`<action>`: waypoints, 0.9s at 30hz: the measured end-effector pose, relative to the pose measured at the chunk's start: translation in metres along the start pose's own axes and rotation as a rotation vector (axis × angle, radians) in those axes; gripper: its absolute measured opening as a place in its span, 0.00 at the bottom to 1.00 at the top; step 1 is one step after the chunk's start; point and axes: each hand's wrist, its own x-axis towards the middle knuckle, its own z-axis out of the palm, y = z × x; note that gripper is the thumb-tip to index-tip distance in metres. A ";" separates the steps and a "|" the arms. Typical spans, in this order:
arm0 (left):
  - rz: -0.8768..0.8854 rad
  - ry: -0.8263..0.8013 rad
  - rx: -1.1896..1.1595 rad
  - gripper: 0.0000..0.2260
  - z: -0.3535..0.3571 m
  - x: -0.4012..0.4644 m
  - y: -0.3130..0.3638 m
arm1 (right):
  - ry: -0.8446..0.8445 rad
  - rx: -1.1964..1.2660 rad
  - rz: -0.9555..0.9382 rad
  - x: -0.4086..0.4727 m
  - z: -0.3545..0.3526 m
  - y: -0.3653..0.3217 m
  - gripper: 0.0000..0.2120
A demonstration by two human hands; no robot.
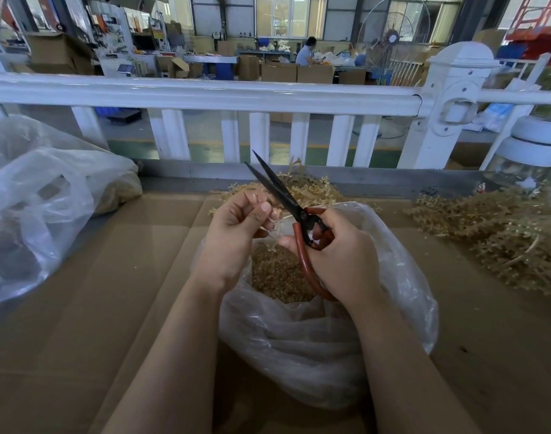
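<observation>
Here the open plastic bag (pixel 330 339) sits right under the work, so the cut is best made above its mouth, letting trimmings drop onto the tan pieces (pixel 277 274) inside. The right hand (pixel 346 255) has its grip clamped round the red handles of the scissors (pixel 280 192), blades apart. The left hand (pixel 233 236) pinches a small clear sprig (pixel 275 228) just beside them. Feed it deep between the blades. Beyond lies a workshop hall, then a white fence (pixel 205 95), the cardboard-covered tabletop (pixel 111 308) and heaped sprigs (pixel 503 230).

Bag (pixel 315 355) centre on cardboard (pixel 95 277), 2nd bag (pixel 48 198) left, sprig pile (pixel 503 233) rt.
</observation>
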 end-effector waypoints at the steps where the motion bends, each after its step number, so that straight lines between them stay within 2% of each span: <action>1: -0.020 -0.001 -0.006 0.03 0.001 -0.001 0.001 | -0.013 0.034 0.034 0.000 0.001 0.001 0.27; 8: -0.144 -0.017 -0.033 0.03 0.008 -0.002 0.004 | -0.124 0.264 0.201 0.004 0.006 0.004 0.17; 13: -0.229 -0.028 0.087 0.04 0.008 -0.004 0.005 | -0.142 0.316 0.205 0.004 0.009 0.005 0.14; 15: -0.242 -0.057 0.136 0.02 0.007 -0.005 0.006 | -0.119 0.325 0.200 0.005 0.008 0.004 0.15; 20: -0.223 -0.084 0.194 0.07 0.004 -0.004 0.008 | -0.075 0.330 0.166 0.003 0.003 0.004 0.22; 22: -0.250 -0.092 0.186 0.07 0.003 -0.004 0.009 | -0.061 0.336 0.161 0.003 0.002 0.004 0.17; 24: -0.288 -0.150 0.155 0.06 -0.001 -0.005 0.010 | -0.063 0.343 0.157 0.004 0.002 0.006 0.07; 25: -0.322 -0.190 0.144 0.05 -0.002 -0.006 0.011 | -0.068 0.347 0.159 0.005 0.002 0.007 0.05; 27: -0.415 -0.253 0.121 0.05 -0.004 -0.008 0.013 | -0.066 0.353 0.164 0.005 0.002 0.007 0.08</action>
